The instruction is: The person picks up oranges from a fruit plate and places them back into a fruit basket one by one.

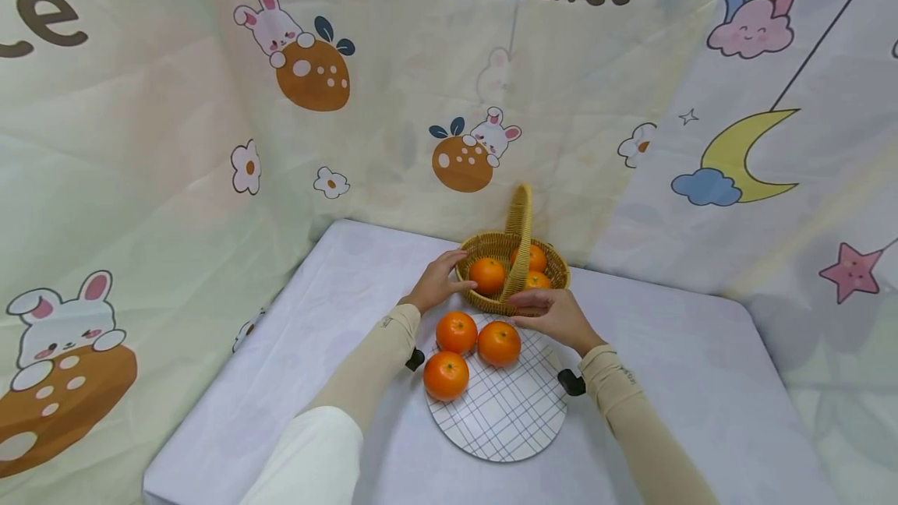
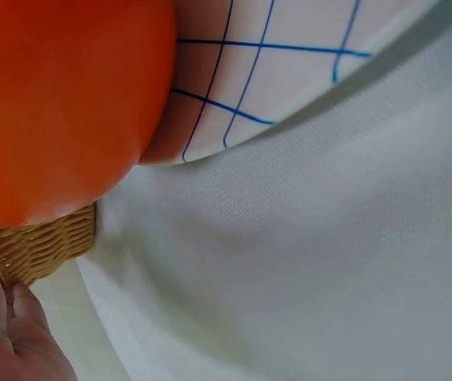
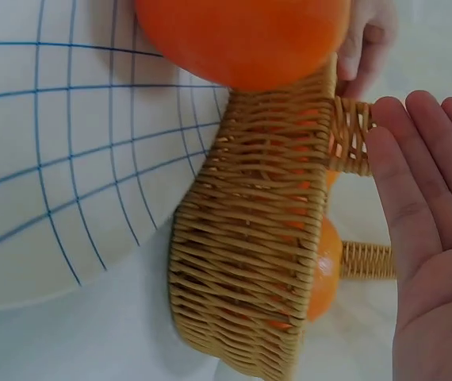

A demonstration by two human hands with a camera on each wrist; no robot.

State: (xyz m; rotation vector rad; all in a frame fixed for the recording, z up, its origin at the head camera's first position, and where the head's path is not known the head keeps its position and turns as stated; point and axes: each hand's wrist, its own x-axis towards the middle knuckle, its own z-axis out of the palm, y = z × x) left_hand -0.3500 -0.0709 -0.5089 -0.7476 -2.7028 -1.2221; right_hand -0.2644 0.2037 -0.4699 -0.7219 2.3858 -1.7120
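Note:
A yellow woven basket (image 1: 484, 304) with an upright handle (image 1: 520, 244) stands at the back of the table, with 3 oranges visible inside. At its left rim is my left hand (image 1: 436, 280), thumb and fingers spread near an orange (image 1: 487, 276); whether it touches the rim is hard to tell. Beside the basket's front right, my right hand (image 1: 557, 318) has its fingers extended toward the handle's base; its palm (image 3: 440, 302) shows nothing held. In front, a round white plate (image 1: 519, 419) with blue grid lines bears 3 oranges (image 1: 446, 376) on its left and back part.
A white cloth covers the table (image 1: 673, 396). Printed fabric (image 1: 393, 61) hangs behind the basket and along the sides. The plate's back edge lies close to the basket's front wall (image 3: 242, 246).

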